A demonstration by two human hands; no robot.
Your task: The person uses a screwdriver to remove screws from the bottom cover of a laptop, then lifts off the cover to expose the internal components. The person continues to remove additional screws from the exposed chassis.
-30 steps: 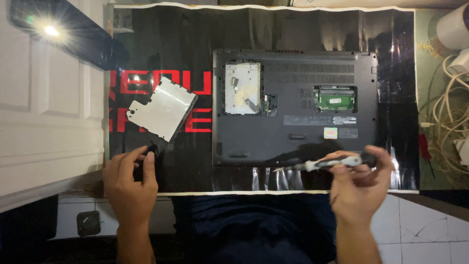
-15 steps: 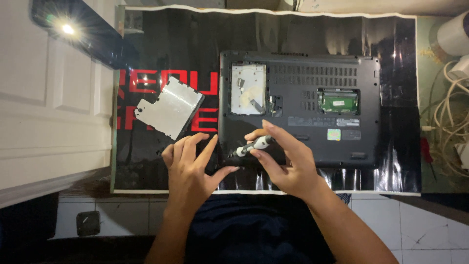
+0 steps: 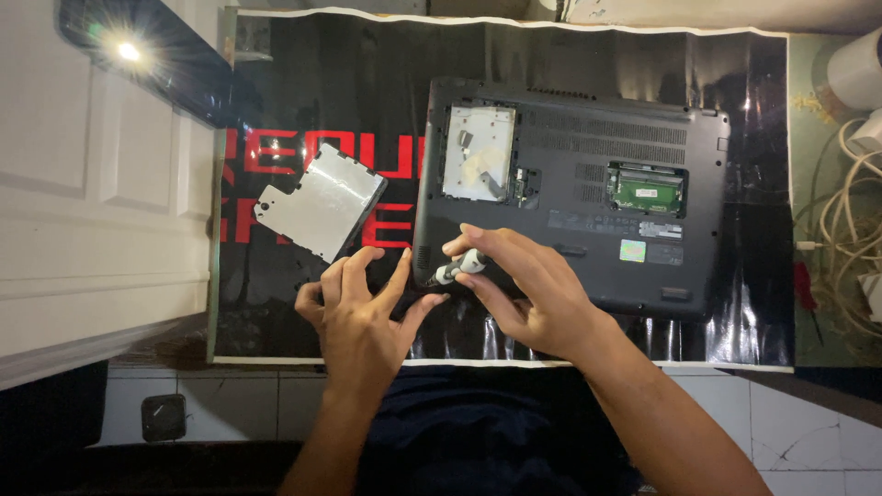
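A black laptop (image 3: pixel 597 165) lies bottom-up on a black mat (image 3: pixel 303 83), with an open drive bay (image 3: pixel 478 152) and an open slot showing a green memory board (image 3: pixel 648 188). My right hand (image 3: pixel 533 294) grips a small screwdriver (image 3: pixel 459 268), its tip at the laptop's near left corner. My left hand (image 3: pixel 363 308) rests with fingers spread on the mat beside that corner, its fingertips close to the screwdriver tip. A silver cover plate (image 3: pixel 322 202) lies on the mat left of the laptop.
A white panelled door (image 3: pixel 92 184) lies to the left, with a bright light reflection (image 3: pixel 129 50) above it. White cables (image 3: pixel 850 230) and a white roll (image 3: pixel 859 69) sit at the right edge. White floor tiles (image 3: pixel 808 422) show below the mat.
Both hands have come together from the mat's front edge to the laptop's near left corner. The screwdriver now points down at that corner. The camera view shifted slightly.
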